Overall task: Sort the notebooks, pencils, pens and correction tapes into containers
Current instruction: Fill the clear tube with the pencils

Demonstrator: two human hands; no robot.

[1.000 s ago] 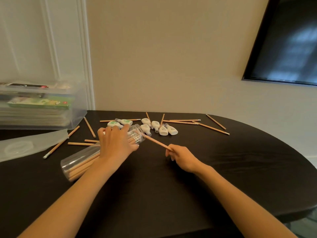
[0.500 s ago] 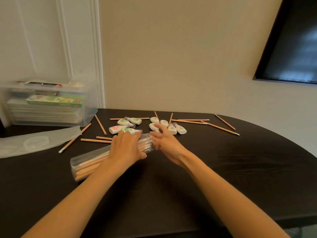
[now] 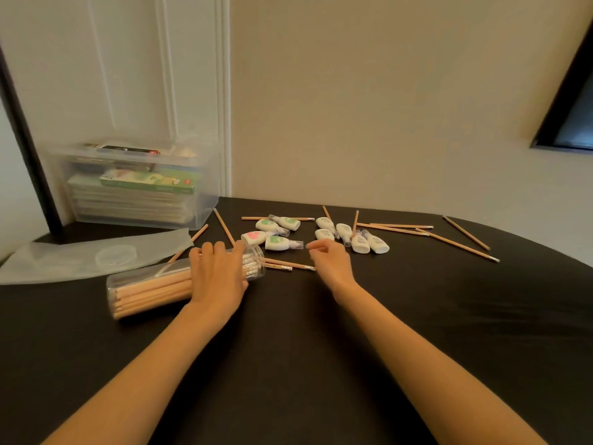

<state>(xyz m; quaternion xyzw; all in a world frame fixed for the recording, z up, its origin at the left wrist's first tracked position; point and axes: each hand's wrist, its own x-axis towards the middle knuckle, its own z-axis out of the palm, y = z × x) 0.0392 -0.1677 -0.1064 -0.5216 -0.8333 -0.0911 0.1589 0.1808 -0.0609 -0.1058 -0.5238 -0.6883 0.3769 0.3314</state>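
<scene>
Change: the right hand (image 3: 332, 263) has drawn back from the mouth of the clear plastic cylinder (image 3: 150, 284), where its fingers were spread half a second ago. It now sits to the right of the mouth. The left hand (image 3: 218, 277) stays on the cylinder.
Left hand: palm down across the cylinder near its mouth, fingers curled over the top, thumb against the near side. It grips the cylinder.
Right hand: low over the table, fingers loosely curled, index finger pointing left. The eraser end of one thin wooden pencil (image 3: 288, 264) reaches its thumb side; whether the hand holds that pencil cannot be told.
Cylinder: lies on its side on the dark round-edged table (image 3: 401, 316), mouth to the right, packed with a bundle of wooden pencils (image 3: 154, 289).
Loose wooden pencils (image 3: 455, 244): scattered on the far part of the table, beyond both hands.
White correction tapes: two clusters. Those with green or pink labels (image 3: 276, 232) lie just beyond the cylinder mouth; the plain white ones (image 3: 353, 239) lie beyond the right hand.
Stacked notebooks (image 3: 128, 203): inside the clear plastic box (image 3: 205, 216) at the far left, against the wall.
Translucent plastic lid (image 3: 64, 261): flat on the table in front of the box.
</scene>
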